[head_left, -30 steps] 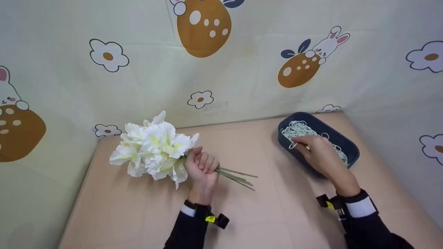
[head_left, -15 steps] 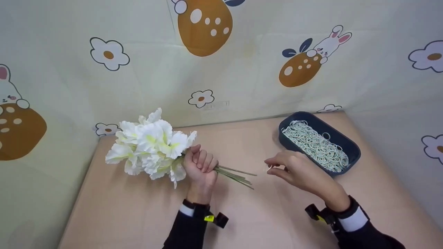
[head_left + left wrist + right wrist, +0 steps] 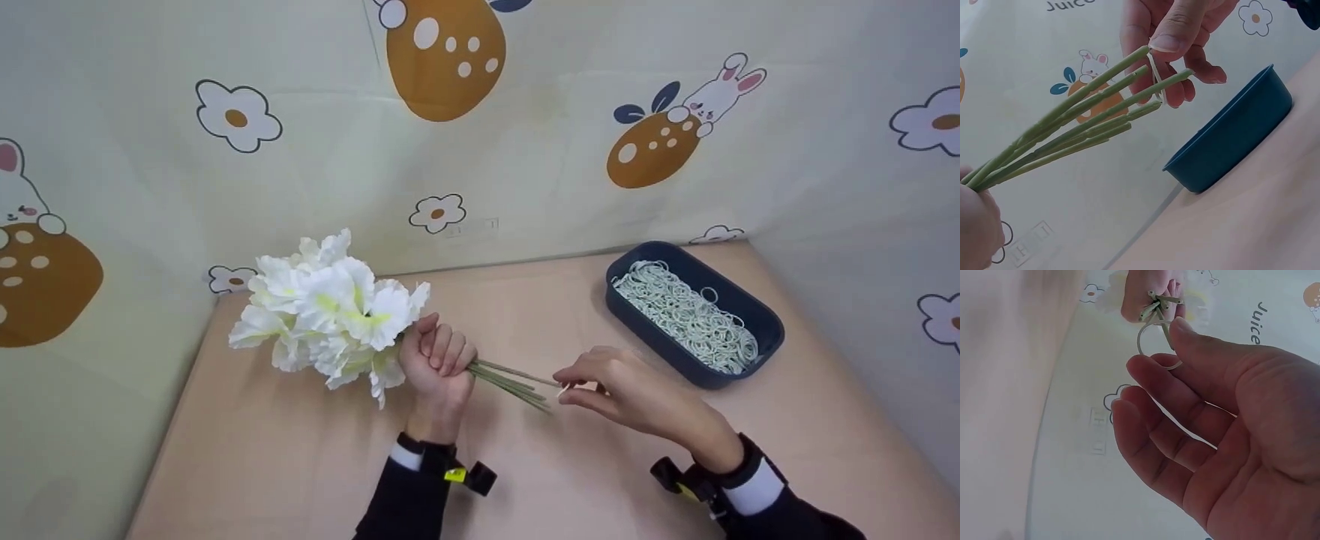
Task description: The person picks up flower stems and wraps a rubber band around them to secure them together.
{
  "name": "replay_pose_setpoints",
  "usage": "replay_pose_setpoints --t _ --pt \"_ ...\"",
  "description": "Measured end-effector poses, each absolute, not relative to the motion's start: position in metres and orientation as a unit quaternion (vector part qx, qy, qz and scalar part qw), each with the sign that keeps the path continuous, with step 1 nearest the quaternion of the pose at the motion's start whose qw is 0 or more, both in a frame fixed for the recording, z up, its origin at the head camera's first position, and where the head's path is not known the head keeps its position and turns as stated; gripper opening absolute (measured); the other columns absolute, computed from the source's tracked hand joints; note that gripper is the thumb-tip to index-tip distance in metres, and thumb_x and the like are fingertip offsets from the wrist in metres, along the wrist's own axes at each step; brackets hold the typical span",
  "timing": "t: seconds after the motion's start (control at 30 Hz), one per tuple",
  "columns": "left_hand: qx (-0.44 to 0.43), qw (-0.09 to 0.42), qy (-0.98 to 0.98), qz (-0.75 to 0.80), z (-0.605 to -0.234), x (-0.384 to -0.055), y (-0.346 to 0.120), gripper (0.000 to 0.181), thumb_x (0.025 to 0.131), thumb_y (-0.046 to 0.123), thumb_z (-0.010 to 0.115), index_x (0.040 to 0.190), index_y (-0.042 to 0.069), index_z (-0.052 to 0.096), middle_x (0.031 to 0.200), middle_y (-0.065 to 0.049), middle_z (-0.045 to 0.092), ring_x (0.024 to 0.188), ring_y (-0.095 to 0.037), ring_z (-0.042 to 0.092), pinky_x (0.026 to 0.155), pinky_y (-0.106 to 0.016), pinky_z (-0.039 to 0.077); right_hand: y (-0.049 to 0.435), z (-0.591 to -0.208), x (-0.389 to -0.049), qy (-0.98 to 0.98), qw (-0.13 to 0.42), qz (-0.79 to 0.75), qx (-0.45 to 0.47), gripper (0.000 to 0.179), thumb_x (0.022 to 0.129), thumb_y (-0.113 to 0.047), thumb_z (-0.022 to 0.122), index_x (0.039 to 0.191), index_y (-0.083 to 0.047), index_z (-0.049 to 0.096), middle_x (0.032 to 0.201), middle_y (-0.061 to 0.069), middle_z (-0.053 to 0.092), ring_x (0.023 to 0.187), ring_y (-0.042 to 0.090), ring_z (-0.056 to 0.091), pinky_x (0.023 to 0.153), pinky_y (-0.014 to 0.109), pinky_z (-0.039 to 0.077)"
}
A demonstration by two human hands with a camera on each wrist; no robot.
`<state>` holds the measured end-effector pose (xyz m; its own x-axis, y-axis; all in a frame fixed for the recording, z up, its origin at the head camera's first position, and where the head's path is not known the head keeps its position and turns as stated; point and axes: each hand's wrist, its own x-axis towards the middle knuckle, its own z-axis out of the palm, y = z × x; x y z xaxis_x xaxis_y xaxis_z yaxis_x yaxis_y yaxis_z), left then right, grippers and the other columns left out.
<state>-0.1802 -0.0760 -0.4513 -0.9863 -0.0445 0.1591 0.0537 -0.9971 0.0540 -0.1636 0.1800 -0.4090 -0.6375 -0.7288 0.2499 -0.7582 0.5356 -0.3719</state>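
My left hand (image 3: 441,360) grips a bunch of artificial white flowers (image 3: 322,307) by their green stems (image 3: 510,385). The blooms lean out to the left, and the bare stem ends fan out to the right of the fist. With thumb and fingers my right hand (image 3: 637,394) pinches a thin pale rubber band (image 3: 1157,76) right at the stem ends. In the left wrist view the band hangs as a narrow loop overlapping the tips. From the right wrist it shows as a round ring (image 3: 1139,340), the remaining fingers loosely bent below it.
A dark blue tub (image 3: 660,343) stands at the back right of the table (image 3: 540,480), holding a heap of pale rubber bands (image 3: 690,319). Behind the table hangs a patterned cloth (image 3: 540,165) with bunnies and flowers.
My right hand has come out of the tub with a rubber band and moved left and toward me, up to the stem ends. The left hand keeps its grip, nearly still.
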Motion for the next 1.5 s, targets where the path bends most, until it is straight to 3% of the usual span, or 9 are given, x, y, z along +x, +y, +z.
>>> replay_pose_setpoints --t 0.47,0.77,1.2,1.5 --pt "-0.081 0.010 -0.037 -0.996 -0.452 -0.179 -0.072 0.048 0.086 0.008 0.060 0.057 0.017 0.023 0.045 0.008 0.024 0.041 -0.006 0.013 0.039 -0.017 0.013 0.176 -0.413 -0.164 -0.871 0.019 0.242 0.427 0.027 0.095 -0.032 0.070 0.111 -0.011 0.077 0.096 -0.008 0.072 0.084 0.008 0.064 0.074 0.029 0.052" --pt "-0.091 -0.002 -0.050 -0.995 -0.453 -0.179 -0.069 0.048 0.085 0.010 0.059 0.057 0.017 0.021 0.047 0.007 0.017 0.041 -0.006 0.011 0.040 -0.016 0.011 0.171 -0.419 -0.165 -0.857 0.055 0.242 0.452 0.026 0.094 -0.031 0.072 0.108 -0.011 0.077 0.093 -0.007 0.072 0.079 0.006 0.062 0.070 0.026 0.051" --pt "-0.072 -0.003 -0.065 -0.995 -0.455 -0.177 -0.064 0.047 0.083 0.010 0.062 0.058 0.017 0.023 0.044 0.008 0.027 0.041 -0.006 0.012 0.040 -0.017 0.013 0.165 -0.424 -0.165 -0.852 0.071 0.247 0.455 0.023 0.094 -0.026 0.073 0.108 -0.008 0.076 0.090 -0.005 0.072 0.078 0.009 0.063 0.066 0.024 0.051" --pt "-0.085 -0.010 -0.074 -0.994 -0.453 -0.175 -0.059 0.048 0.084 0.011 0.061 0.058 0.016 0.021 0.045 0.008 0.022 0.041 -0.006 0.012 0.040 -0.017 0.012 0.160 -0.429 -0.165 -0.854 0.074 0.259 0.446 0.023 0.095 -0.027 0.072 0.108 -0.009 0.076 0.091 -0.005 0.072 0.079 0.006 0.064 0.068 0.023 0.053"
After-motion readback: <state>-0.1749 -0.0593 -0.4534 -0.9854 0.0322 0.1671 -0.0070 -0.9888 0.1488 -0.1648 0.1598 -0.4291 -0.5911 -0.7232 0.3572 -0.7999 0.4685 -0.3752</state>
